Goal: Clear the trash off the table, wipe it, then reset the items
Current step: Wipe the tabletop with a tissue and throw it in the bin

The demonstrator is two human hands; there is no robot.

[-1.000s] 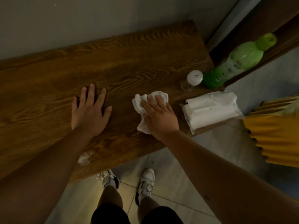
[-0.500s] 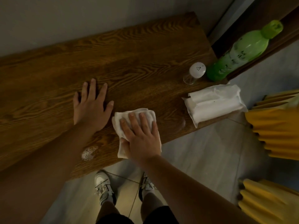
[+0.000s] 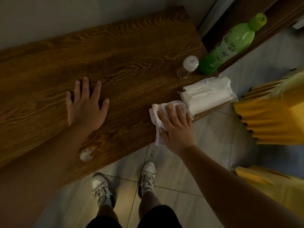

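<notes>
A dark wooden table (image 3: 115,51) runs along the wall. My right hand (image 3: 176,129) presses a crumpled white cloth (image 3: 157,116) flat on the table near its front edge, right beside the white tissue pack (image 3: 209,94). My left hand (image 3: 86,104) lies flat on the table's middle, fingers spread, holding nothing. A foamy white patch (image 3: 87,153) sits near the front edge below my left forearm. A clear shaker with a white perforated lid (image 3: 188,66) and a green bottle (image 3: 230,46) stand at the table's right end.
Yellow pleated fabric (image 3: 269,116) hangs to the right of the table, with more of it (image 3: 269,183) lower down. My two white sneakers (image 3: 148,176) stand on the grey tiled floor. A dark wooden frame (image 3: 263,18) rises behind the bottle.
My right hand slid the cloth left toward my left hand, then back right, ending against the tissue pack. My left hand stayed flat in place.
</notes>
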